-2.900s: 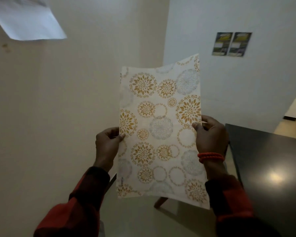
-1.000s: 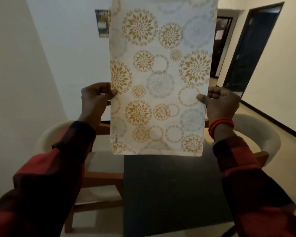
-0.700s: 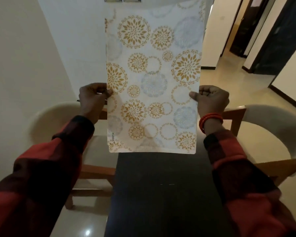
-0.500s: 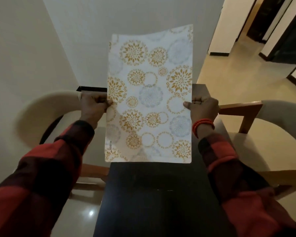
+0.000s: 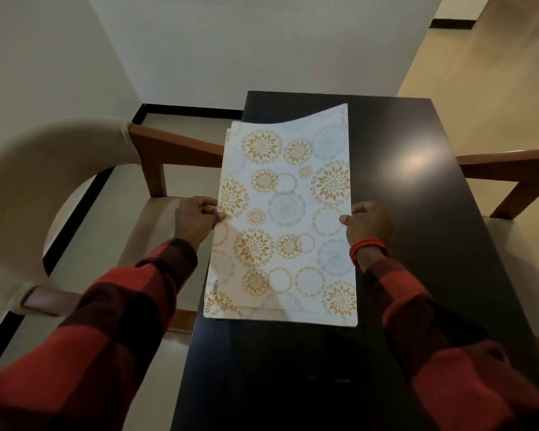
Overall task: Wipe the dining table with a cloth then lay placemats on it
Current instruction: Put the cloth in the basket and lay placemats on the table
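Observation:
A stack of white placemats (image 5: 285, 219) printed with gold and grey flower circles hangs low over the glossy black dining table (image 5: 417, 188), near its left edge and overhanging it. My left hand (image 5: 196, 220) pinches the stack's left edge and my right hand (image 5: 367, 223), with a red bracelet at the wrist, pinches the right edge. More than one sheet shows at the stack's corners. The far right corner curls upward. I cannot tell whether the near edge touches the tabletop. No cloth is in view.
A wooden chair with a cream curved back (image 5: 28, 194) stands at the table's left side. Another chair's wooden arm (image 5: 511, 169) and cream seat stand at the right. A white wall is behind, and tan floor lies to the far right.
The placemats have come down from upright in front of me to nearly flat over the table's left part. My view has tilted downward onto the tabletop. Both hands keep their grip.

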